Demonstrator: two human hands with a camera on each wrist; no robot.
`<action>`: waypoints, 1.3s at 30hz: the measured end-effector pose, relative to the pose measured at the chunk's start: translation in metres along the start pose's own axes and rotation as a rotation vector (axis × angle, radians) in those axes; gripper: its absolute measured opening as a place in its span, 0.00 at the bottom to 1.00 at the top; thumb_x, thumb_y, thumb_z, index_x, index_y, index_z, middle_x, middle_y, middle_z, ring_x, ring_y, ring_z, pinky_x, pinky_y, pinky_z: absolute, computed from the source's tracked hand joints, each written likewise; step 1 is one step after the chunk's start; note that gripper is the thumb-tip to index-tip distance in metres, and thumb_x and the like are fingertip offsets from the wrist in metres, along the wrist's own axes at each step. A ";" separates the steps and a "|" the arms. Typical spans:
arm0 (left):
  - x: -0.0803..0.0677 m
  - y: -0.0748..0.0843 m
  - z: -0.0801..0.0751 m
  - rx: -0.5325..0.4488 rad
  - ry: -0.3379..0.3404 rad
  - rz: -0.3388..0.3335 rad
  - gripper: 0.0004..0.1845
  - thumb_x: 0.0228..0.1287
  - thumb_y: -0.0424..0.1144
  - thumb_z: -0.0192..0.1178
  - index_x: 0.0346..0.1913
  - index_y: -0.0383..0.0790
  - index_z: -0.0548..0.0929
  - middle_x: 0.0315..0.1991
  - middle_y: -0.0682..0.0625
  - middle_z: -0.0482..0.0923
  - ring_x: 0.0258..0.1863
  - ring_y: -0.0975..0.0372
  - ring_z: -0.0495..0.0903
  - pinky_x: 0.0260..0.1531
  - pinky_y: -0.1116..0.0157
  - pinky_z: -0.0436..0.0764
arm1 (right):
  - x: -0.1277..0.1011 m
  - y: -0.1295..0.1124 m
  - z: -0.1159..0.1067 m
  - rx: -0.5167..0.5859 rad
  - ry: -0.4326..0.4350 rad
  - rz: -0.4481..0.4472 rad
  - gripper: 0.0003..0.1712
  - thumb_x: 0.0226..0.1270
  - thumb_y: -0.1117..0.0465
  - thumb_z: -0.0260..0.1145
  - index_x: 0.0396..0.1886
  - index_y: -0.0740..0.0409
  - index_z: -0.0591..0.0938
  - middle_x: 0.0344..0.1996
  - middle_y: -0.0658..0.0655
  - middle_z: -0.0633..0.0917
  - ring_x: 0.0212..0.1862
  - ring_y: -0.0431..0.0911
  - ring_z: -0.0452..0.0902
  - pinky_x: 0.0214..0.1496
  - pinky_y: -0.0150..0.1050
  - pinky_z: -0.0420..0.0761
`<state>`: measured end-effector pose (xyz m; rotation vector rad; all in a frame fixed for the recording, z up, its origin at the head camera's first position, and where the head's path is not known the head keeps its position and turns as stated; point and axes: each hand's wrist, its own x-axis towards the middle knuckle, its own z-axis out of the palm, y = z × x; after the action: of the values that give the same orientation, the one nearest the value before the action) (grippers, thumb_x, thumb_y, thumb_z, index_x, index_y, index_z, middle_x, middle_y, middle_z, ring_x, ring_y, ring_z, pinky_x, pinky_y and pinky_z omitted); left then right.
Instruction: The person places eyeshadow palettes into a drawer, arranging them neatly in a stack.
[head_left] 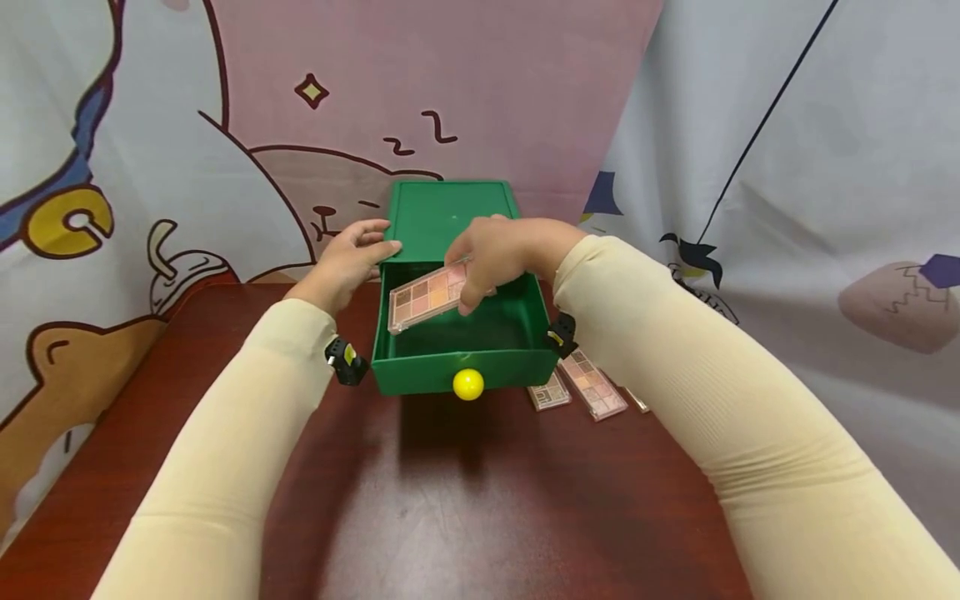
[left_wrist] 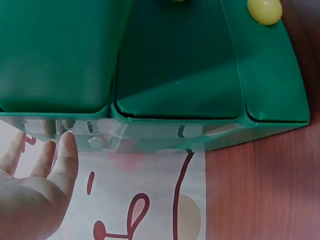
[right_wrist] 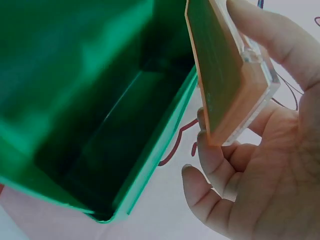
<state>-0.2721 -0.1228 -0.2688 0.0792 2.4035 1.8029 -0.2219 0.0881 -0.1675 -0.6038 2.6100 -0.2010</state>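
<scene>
Near right, on table (head_left: 450, 500): spare palettes (head_left: 588, 385).
Centre: green drawer (head_left: 465, 358), pulled open, yellow knob (head_left: 468, 384).
Above drawer: eyeshadow palette (head_left: 427, 296), tilted, pinched by right hand (head_left: 498, 254); likely light, rigid, slick and breakable, best held by long edges.
Far left: left hand (head_left: 348, 262), fingers straight, steadying cabinet (head_left: 450, 218).
</scene>
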 end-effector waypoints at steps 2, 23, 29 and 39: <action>0.000 0.000 0.000 -0.002 -0.002 0.002 0.31 0.71 0.45 0.56 0.73 0.48 0.61 0.72 0.45 0.57 0.68 0.51 0.61 0.65 0.52 0.65 | 0.002 -0.003 -0.001 -0.030 -0.014 -0.005 0.42 0.56 0.52 0.73 0.71 0.48 0.69 0.33 0.54 0.82 0.60 0.51 0.58 0.56 0.42 0.68; 0.001 -0.003 -0.001 -0.016 0.015 0.002 0.30 0.71 0.45 0.56 0.73 0.48 0.62 0.71 0.45 0.59 0.67 0.51 0.63 0.64 0.52 0.66 | 0.020 -0.015 0.012 -0.162 -0.112 0.028 0.36 0.64 0.50 0.68 0.71 0.50 0.68 0.70 0.53 0.65 0.71 0.50 0.58 0.69 0.47 0.64; 0.003 -0.002 0.001 -0.009 0.022 0.000 0.30 0.71 0.45 0.56 0.73 0.49 0.62 0.70 0.46 0.60 0.66 0.52 0.64 0.63 0.53 0.67 | 0.019 -0.005 0.007 -0.047 -0.065 0.015 0.37 0.64 0.50 0.69 0.71 0.49 0.68 0.69 0.55 0.68 0.70 0.50 0.61 0.69 0.47 0.64; 0.002 -0.004 0.002 -0.011 0.029 0.003 0.30 0.71 0.45 0.56 0.73 0.49 0.62 0.71 0.46 0.59 0.67 0.52 0.63 0.63 0.54 0.68 | -0.006 0.049 -0.002 0.462 0.154 -0.130 0.36 0.64 0.54 0.68 0.71 0.50 0.68 0.66 0.57 0.71 0.67 0.50 0.64 0.67 0.50 0.65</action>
<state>-0.2739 -0.1221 -0.2736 0.0559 2.4140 1.8316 -0.2367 0.1345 -0.1744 -0.6055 2.5352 -0.8937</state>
